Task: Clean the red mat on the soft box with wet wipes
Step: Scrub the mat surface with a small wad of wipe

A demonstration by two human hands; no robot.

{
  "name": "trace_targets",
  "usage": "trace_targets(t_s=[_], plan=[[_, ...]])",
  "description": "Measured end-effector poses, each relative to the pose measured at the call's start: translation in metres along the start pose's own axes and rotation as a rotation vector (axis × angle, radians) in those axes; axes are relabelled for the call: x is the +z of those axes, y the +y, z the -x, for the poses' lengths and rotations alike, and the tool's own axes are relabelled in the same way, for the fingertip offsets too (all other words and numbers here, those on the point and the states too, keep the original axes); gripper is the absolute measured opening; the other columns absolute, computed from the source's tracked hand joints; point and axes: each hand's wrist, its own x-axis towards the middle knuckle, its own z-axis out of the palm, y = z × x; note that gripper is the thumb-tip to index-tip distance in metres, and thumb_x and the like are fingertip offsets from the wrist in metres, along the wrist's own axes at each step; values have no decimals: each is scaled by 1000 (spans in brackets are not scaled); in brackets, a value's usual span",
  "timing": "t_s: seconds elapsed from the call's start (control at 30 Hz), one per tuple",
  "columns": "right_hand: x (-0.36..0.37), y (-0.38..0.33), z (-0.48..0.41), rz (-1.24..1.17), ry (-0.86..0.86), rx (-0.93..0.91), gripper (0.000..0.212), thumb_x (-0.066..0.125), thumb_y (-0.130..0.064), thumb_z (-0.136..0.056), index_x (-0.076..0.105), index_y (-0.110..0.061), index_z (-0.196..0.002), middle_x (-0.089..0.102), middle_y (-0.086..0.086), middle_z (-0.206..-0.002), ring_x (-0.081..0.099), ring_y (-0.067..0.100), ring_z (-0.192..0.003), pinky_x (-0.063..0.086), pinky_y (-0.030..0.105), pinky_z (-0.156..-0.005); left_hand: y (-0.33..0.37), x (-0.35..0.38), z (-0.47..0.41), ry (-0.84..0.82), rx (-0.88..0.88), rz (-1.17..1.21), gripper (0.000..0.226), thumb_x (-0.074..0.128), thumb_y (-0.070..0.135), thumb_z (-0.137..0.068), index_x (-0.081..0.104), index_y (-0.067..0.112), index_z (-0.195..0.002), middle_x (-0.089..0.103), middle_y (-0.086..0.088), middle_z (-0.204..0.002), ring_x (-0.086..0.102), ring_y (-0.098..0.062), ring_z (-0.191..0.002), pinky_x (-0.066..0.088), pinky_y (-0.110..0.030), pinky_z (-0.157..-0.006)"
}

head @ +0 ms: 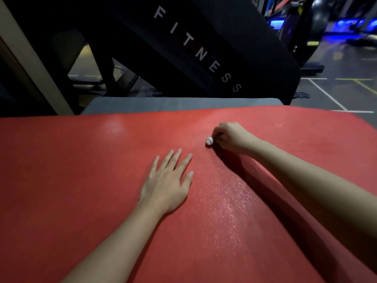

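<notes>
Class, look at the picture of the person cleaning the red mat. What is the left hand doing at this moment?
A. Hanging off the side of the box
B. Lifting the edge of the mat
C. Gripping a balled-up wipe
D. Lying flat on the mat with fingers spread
D: the left hand lies palm-down with fingers spread on the red mat, while the right hand pinches the small white wipe.

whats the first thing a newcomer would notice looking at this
The red mat fills the lower half of the view, with a wet glistening streak down its middle. The right hand pinches a small balled white wipe against it at centre right, while the left hand lies flat beside, fingers spread. Behind, a slanted black pad reads FITNESS.
</notes>
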Motion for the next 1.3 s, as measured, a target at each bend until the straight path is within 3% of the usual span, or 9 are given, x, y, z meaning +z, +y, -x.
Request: trace_targets(t_s=[0.17,0.47,0.63,0.73,0.83,0.93,1.13,1.2,1.3], plan=[[18,10,-43,-16,159,137,18,57,-14,-92,69,-1,-91,59,18,-93,58,37,-86,40,38,-73,-1,-1,1,16,5,27,71,-2,62,-93,6,45,-161,2,14,-171,-7,-5,-156,-3,-43,-128],[19,11,-45,40,123,52,16,58,-9,-88,74,-6,-88,66,14,-89,62,32,-86,37,30,-68,0,1,-1,14,-4,26,69,3,61,-94,7,46,-161,1,15,-170,-8,-3,-155,-3,-43,-128],[28,11,-86,-19,240,194,36,63,-31,-94,69,3,-84,56,17,-88,58,35,-88,37,32,-69,0,-3,0,3,2,23,72,-2,63,-90,6,47,-160,1,16,-170,-9,-2,-155,-4,-42,-127],[26,9,-85,-17,212,190,35,64,-30,-94,70,4,-86,60,21,-92,59,36,-86,35,31,-68,0,-1,1,19,-1,28,70,-1,62,-92,5,47,-160,0,17,-170,-10,-2,-155,-4,-42,-127],[27,18,-66,44,179,51,23,59,-21,-93,70,-2,-85,60,16,-89,60,36,-83,44,36,-69,-2,1,-1,23,-3,27,67,2,62,-95,4,47,-160,-2,18,-170,-12,-1,-154,-4,-42,-128],[28,28,-62,1,191,-23,25,57,-32,-93,68,-11,-84,58,8,-88,57,27,-79,47,35,-69,0,2,-1,29,-4,25,66,3,61,-96,2,47,-160,-5,19,-169,-14,0,-153,-4,-41,-127],[18,61,-129,48,236,255,38,64,-38,-91,68,-1,-80,52,11,-83,59,35,-83,38,31,-65,0,0,-3,22,-14,21,68,3,63,-94,5,48,-160,-2,19,-169,-11,1,-154,-3,-40,-127],[18,64,-132,21,210,258,39,68,-39,-88,70,-1,-81,54,13,-82,58,33,-81,41,32,-65,-1,0,-2,20,-11,32,68,4,63,-94,6,47,-160,-1,18,-170,-9,0,-154,-3,-40,-127],[11,62,-110,-31,164,160,22,72,-32,-87,75,-10,-86,63,10,-86,60,28,-82,44,32,-71,-1,0,-3,20,-12,21,67,4,62,-95,5,46,-160,-1,17,-170,-9,-1,-154,-3,-41,-127]])
